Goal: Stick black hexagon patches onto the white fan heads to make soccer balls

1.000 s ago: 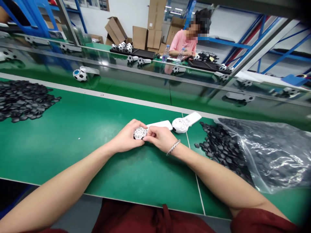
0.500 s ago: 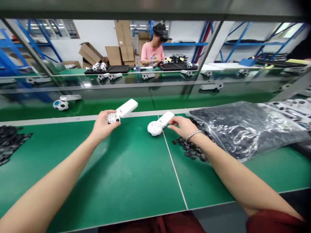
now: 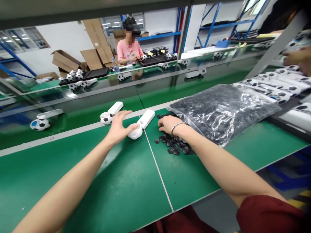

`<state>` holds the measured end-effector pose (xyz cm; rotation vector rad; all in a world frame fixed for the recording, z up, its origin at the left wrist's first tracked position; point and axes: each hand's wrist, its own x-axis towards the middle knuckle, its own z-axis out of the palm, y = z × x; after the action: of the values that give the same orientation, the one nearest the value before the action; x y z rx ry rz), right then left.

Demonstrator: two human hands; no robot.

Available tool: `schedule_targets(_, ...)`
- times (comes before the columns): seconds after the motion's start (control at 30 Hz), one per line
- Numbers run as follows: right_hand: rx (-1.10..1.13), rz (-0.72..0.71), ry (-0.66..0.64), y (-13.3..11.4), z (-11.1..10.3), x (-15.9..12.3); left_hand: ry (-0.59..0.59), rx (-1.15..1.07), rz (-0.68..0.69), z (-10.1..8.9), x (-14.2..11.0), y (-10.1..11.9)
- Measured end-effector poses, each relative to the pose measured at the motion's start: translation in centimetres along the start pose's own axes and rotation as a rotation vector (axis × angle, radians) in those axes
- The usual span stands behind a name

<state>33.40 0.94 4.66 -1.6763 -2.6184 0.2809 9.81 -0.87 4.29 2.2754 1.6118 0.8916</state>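
My left hand [image 3: 119, 128] is open, thumb and fingers spread, holding nothing. Its thumb reaches the white ball end [image 3: 135, 133] of a handled device; whether it touches, I cannot tell. That device's white handle [image 3: 147, 119] points up and right on the green table. Just beyond my left fingers, a black-and-white football device [image 3: 106, 118] lies on the belt edge, its handle pointing away. My right hand [image 3: 169, 124] has its fingers curled down at the heap of small black plastic pieces [image 3: 178, 145]; what sits between the fingertips is hidden.
A clear bag of black pieces [image 3: 225, 110] lies to the right. Another football device [image 3: 40, 124] rests on the conveyor belt [image 3: 77, 121] at left. Stacked football devices [image 3: 274, 84] and another person's hand [image 3: 300, 60] are at far right. A person in pink [image 3: 130, 51] sits opposite.
My left hand has let go of the football device, now at the belt edge, and moved right to the white-ball device. My right hand has moved over the black pieces. The view has turned right.
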Motion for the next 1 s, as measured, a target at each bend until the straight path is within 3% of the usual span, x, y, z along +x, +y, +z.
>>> schedule_targets(0.07,0.028,-0.022,-0.045,-0.3,-0.4,-0.4,-0.190,-0.055,0.068,0.4,-1.0,1.6)
schedule_targets(0.13,0.052,-0.064,-0.094,-0.8,-0.4,-0.8,-0.264,-0.067,0.061,0.6,-1.7,2.2)
schedule_targets(0.4,0.084,-0.167,-0.242,-3.0,0.8,-1.0,-0.253,-0.341,-0.263,-0.5,-5.3,0.1)
schedule_targets(0.63,0.093,-0.200,-0.298,-2.9,0.3,-1.4,-0.311,-0.549,-0.266,-0.8,-6.9,-0.7)
schedule_targets(0.7,0.182,-0.224,-0.225,-3.3,-0.1,-1.8,-0.309,-0.580,-0.275,-0.7,-6.9,-0.7)
schedule_targets(0.83,0.601,-0.296,-0.050,-4.3,-0.2,-2.4,-0.301,-0.633,-0.299,-0.5,-6.8,-0.6)
schedule_targets(0.93,0.864,-0.307,-0.081,-5.1,0.6,-2.4,-0.285,-0.640,-0.301,-0.3,-6.9,-0.4)
schedule_targets(1.0,0.891,-0.369,-0.062,-5.4,1.1,-2.3,-0.265,-0.622,-0.303,-0.2,-7.0,-0.2)
